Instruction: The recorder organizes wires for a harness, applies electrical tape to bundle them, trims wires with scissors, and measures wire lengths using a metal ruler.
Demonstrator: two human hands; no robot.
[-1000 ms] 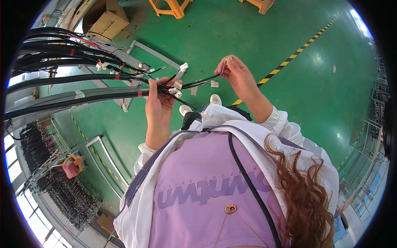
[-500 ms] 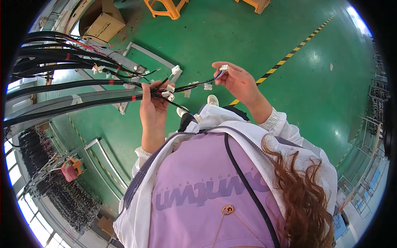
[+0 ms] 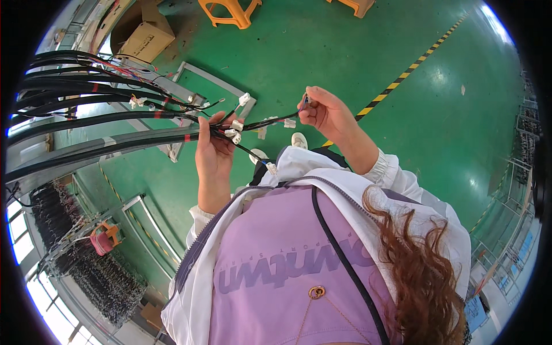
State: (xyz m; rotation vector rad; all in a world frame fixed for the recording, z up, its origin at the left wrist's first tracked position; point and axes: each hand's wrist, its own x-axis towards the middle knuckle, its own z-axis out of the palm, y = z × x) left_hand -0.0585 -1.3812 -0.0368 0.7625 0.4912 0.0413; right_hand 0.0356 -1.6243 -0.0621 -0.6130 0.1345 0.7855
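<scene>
A black wire harness [image 3: 115, 125] with red tape bands reaches in from the left and splits into thin branches. My left hand [image 3: 214, 155] is closed around it where the branches fan out, thumb on the near side. White plug connectors [image 3: 234, 135] cluster beside those fingers. One connector [image 3: 244, 99] sticks up beyond the hand, and another [image 3: 271, 168] hangs near my waist. Off to the right, my right hand [image 3: 328, 112] pinches the end of a branch [image 3: 282, 119] drawn out from the bundle. The connector at that end is mostly hidden by the fingers.
More black cables [image 3: 63, 75] lie along a rail at the left. A grey metal frame [image 3: 213, 80] stands on the green floor behind the harness. Beyond are a cardboard box [image 3: 148, 41] and an orange stool [image 3: 233, 11]. Dark harnesses [image 3: 100, 282] hang on a rack at lower left.
My right hand has turned and its fingers have closed over the connector at the branch end, which showed plainly before. The left hand keeps its hold on the bundle.
</scene>
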